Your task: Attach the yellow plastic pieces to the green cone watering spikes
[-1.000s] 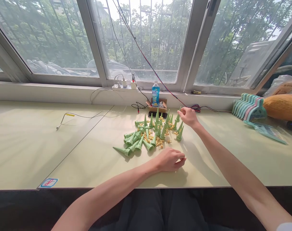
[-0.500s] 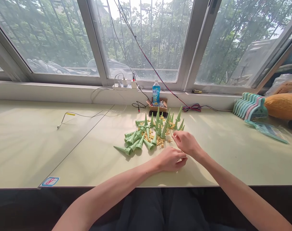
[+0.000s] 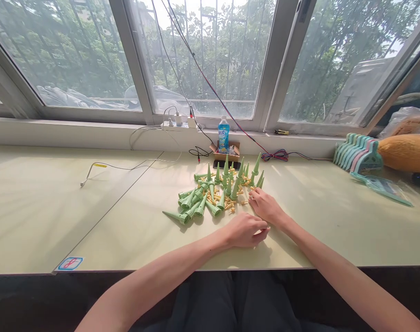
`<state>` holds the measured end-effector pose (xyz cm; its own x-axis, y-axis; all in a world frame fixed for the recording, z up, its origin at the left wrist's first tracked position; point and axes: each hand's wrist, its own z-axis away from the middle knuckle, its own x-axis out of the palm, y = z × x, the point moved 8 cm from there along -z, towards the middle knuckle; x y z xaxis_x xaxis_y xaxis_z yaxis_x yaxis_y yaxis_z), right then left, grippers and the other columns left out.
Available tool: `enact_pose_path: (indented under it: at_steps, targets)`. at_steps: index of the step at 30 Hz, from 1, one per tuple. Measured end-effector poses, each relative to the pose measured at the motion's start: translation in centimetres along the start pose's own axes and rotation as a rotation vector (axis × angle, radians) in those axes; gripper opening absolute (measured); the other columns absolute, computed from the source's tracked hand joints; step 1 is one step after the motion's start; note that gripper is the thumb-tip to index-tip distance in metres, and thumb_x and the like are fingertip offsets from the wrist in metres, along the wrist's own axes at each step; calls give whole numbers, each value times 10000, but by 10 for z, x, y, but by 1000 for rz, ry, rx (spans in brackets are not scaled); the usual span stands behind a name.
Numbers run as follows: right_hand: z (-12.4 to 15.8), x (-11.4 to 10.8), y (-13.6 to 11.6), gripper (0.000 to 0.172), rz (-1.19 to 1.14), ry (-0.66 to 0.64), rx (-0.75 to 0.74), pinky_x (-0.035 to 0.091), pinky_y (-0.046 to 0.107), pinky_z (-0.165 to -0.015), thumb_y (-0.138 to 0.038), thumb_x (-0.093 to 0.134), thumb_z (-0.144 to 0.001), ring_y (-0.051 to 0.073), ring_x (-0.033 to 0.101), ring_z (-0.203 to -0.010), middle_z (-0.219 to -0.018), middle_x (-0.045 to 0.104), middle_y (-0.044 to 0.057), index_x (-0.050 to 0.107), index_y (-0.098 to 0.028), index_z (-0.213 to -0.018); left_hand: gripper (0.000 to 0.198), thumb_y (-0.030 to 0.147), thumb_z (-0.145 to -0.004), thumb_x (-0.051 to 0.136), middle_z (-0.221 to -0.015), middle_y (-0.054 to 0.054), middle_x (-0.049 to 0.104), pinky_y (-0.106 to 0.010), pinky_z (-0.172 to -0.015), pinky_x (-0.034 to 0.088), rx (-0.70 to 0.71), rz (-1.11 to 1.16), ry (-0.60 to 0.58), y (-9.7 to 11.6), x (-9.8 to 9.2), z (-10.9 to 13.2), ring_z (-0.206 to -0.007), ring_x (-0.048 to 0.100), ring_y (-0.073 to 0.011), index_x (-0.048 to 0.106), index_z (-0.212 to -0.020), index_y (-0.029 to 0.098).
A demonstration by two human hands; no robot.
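Several green plastic spikes [image 3: 185,216] with hollow, threaded ends lie or stand in a heap at mid-table. Small yellow plastic fittings [image 3: 230,203] are scattered among them. My right hand [image 3: 264,205] is at the right edge of the heap, its fingers bent together close to the yellow pieces; whatever is between the fingertips is hidden. Nearer the front edge, my left hand [image 3: 246,230] rests low over the table with curled fingers, thumb against the forefinger. Anything in that grip is too small or covered to make out.
Behind the heap are a dark phone [image 3: 227,164] and a small cardboard box [image 3: 233,156] with a blue bottle [image 3: 223,134]. Coiled cable [image 3: 276,156] lies by the window ledge. Pastel hangers [image 3: 358,152] stand at right. A thin wire [image 3: 123,167] crosses the left side.
My right hand has shifted very slightly, its fingertips still by the yellow fittings. My left hand stays curled in nearly the same place. The whole view has moved a little.
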<state>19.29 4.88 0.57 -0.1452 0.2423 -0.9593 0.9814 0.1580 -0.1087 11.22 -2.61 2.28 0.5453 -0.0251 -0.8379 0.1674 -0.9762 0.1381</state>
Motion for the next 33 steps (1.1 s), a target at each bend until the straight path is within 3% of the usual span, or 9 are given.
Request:
enact_pose_path:
  at_steps: [5,9,12,22,27,33]
  targets:
    - [-2,6,-10,306,47,-40,-44,435,269,-627,-195,324,-999,179,649,-834,-1219,585,113,598,-178,-1132,346,214,-897,474,-490,6,521,-260,-475,251,-5,13,-11,1,0,0,-444,443,-94,505,-557,162]
    - [-11,13,-14,576,83,-113,-71,498,314,-793,-6,340,-864,234,636,-1091,-1523,390,131,459,-161,-1406,356,215,-900,477,-494,7,519,-267,-468,242,-12,32,-18,0,0,0,-442,439,-91,497,-549,162]
    - [-19,17,-14,678,125,-181,-53,516,362,-840,24,363,-793,283,616,-1158,-1570,309,149,406,-105,-1457,359,210,-898,481,-486,12,506,-271,-467,242,-9,40,-21,1,0,0,-436,425,-88,482,-542,162]
    - [-28,18,-15,541,96,-205,-39,492,357,-880,-8,370,-864,292,588,-1192,-1506,404,200,461,-72,-1393,340,217,-897,496,-527,4,532,-276,-479,264,7,40,-43,3,3,2,-463,459,-93,509,-561,163]
    - [-23,13,-16,404,70,-184,-33,461,291,-708,-1,367,-872,239,666,-953,-1232,617,159,558,-119,-1208,355,217,-900,495,-517,7,525,-281,-474,260,10,53,-26,4,2,1,-464,458,-97,491,-549,163]
    - [-11,8,-15,272,-24,-147,-35,420,266,-683,-59,386,-919,216,653,-895,-1042,679,118,595,-149,-1069,360,205,-894,497,-506,8,511,-274,-468,242,14,72,-31,6,2,1,-447,433,-88,477,-537,161]
